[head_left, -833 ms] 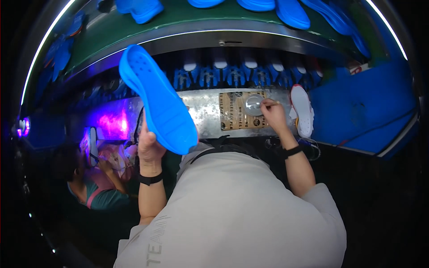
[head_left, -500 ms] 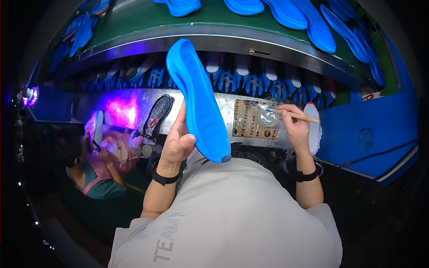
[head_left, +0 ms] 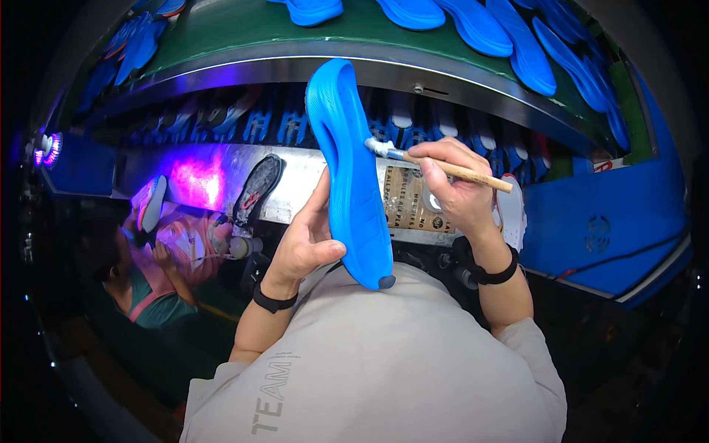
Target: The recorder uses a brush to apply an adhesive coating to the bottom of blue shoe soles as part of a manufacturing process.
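My left hand (head_left: 306, 240) grips a long blue shoe sole (head_left: 347, 162) by its lower part and holds it upright, tilted slightly left, in front of my chest. My right hand (head_left: 454, 184) holds a small brush (head_left: 436, 164) with a pale wooden handle. The brush's bristled tip touches the sole's right edge near its upper half. Both wrists wear dark bands.
Several blue soles (head_left: 473, 22) lie on a green conveyor belt (head_left: 236, 29) across the top. Below it a metal shelf (head_left: 295, 173) carries a dark shoe (head_left: 258, 188) and a purple light. Another person (head_left: 140, 280) works at lower left. A blue panel (head_left: 598, 229) stands on the right.
My left hand has swung the blue sole from the left to the centre and turned it more upright. My right hand lifted the brush off the shelf and brought its tip to the sole.
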A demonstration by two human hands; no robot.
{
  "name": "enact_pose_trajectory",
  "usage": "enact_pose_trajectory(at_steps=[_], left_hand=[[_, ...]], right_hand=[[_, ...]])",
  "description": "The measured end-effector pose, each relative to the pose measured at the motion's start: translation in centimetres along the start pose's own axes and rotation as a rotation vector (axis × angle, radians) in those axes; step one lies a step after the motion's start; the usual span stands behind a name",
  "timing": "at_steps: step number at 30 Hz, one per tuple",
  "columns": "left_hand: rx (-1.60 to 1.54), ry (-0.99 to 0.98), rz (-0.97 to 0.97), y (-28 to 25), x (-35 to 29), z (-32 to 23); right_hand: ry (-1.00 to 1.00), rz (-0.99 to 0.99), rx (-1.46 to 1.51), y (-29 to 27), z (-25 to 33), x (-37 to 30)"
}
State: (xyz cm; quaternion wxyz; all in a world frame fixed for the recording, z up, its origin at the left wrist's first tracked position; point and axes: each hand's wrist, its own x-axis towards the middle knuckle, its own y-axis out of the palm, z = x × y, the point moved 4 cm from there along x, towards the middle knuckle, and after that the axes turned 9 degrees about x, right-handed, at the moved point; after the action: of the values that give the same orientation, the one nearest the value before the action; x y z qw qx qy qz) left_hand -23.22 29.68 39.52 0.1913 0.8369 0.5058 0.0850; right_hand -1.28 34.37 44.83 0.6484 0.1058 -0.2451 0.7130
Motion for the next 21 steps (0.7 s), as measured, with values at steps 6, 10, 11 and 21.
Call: enact_pose_trajectory(at_steps=[6,10,11,21], left_hand=[[-0.034,0.020,-0.004,0.1,0.3,-0.1],[-0.009,0.013,-0.019,0.0,0.1,0.0],[0.016,0.033,-0.026,-0.1,0.1,-0.2],[0.017,0.126,-0.059,-0.4,-0.6,0.1]], right_hand=[[0.073,0.061,0.051,0.1,0.5,-2.0],[0.139,0.099,0.050,-0.2,1.3,-3.1],[0.171,0.117,0.049,-0.2,1.4,-3.4],[0.186,0.146,0.082,-0.8,2.9,-6.1]])
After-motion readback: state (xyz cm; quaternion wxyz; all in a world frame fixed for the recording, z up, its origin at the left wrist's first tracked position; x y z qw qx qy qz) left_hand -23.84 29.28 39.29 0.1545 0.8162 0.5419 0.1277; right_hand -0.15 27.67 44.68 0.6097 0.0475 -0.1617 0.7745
